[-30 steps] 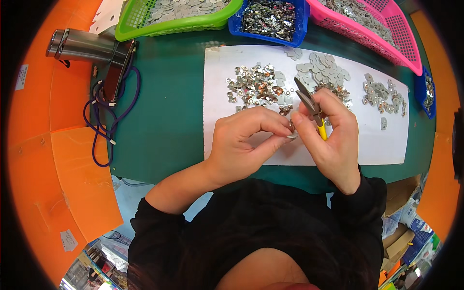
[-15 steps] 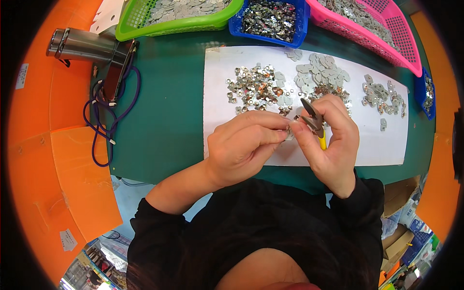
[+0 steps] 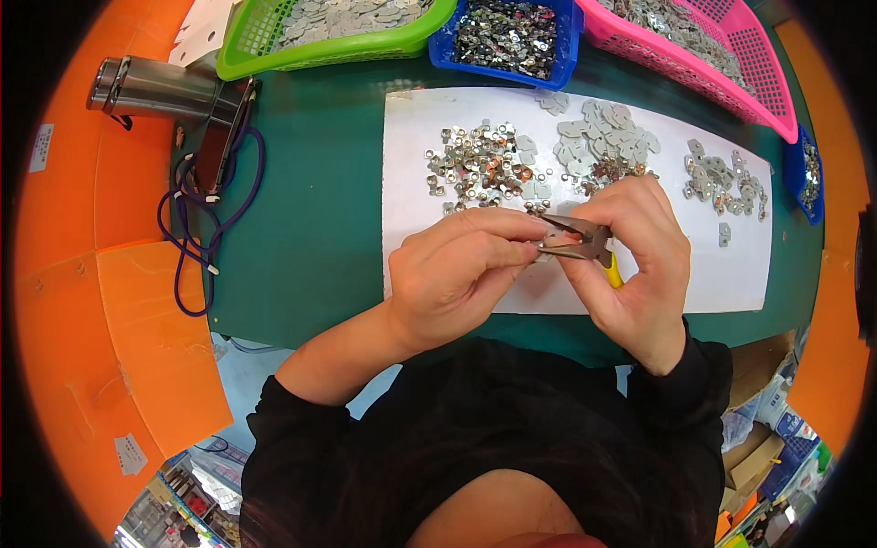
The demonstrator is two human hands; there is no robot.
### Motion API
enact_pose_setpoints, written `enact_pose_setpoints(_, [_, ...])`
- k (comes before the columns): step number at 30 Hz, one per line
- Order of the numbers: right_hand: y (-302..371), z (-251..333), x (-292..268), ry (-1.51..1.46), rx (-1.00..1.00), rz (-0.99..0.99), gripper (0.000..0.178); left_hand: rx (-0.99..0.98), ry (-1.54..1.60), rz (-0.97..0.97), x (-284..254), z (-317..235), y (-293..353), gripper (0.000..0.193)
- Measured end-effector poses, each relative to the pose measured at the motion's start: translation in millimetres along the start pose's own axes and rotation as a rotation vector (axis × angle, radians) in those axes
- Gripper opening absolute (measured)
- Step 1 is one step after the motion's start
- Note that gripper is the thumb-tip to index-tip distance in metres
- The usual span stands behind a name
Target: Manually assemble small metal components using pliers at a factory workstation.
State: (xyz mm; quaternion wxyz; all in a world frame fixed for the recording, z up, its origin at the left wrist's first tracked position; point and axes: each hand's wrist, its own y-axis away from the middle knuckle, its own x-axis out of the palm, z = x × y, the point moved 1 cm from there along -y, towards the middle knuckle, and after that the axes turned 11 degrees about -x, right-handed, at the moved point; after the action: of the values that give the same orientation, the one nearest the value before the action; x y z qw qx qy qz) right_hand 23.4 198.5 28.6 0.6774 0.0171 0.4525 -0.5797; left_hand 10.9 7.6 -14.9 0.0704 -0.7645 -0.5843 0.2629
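Note:
In my right hand [image 3: 644,260] is a pair of pliers [image 3: 594,245] with yellow grips, its jaws spread apart and pointing left. My left hand [image 3: 466,269] pinches a small grey plate [image 3: 543,258], mostly hidden by the fingertips. The plier tips reach this plate, one jaw beyond it and one on the near side; whether they touch it I cannot tell. Beyond my hands on the white sheet [image 3: 438,110] lie a pile of small shiny metal fittings [image 3: 475,160], a heap of flat grey plates [image 3: 598,137] and some coppery metal pieces [image 3: 617,171].
Plates with metal fittings [image 3: 726,178] lie at the sheet's right. Along the back stand a green basket [image 3: 338,53], a blue bin [image 3: 504,73] and a pink basket [image 3: 694,82]; a small blue tray [image 3: 804,205] sits far right. A steel flask [image 3: 164,89] and purple cord [image 3: 260,173] are at left.
The pliers have turned from pointing up to pointing left, with their jaws now at the piece in my left hand. My right hand has shifted slightly right; the left is nearly still.

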Motion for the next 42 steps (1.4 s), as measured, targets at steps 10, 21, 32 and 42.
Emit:
enact_pose_setpoints(10, [1.4,-3.9,-5.5,-0.034,-0.055,0.094,0.033,0.012,-0.08,0.021,-3.3,-0.3,1.6,0.028])
enact_pose_setpoints(21, [-2.0,-4.8,-7.2,-0.041,-0.102,0.062,0.028,-0.002,-0.076,-0.006,-4.1,-3.3,-2.1,0.028])
enact_pose_setpoints(32, [10.1,-10.6,9.5,-0.245,-0.025,-0.078,0.027,0.053,0.034,0.008,-4.0,1.2,-1.3,0.029])
enact_pose_setpoints(42, [10.2,-9.5,-23.3,0.217,-0.135,0.057,0.033,0.144,-0.126,-0.03,-12.1,-0.8,-9.9,0.029])
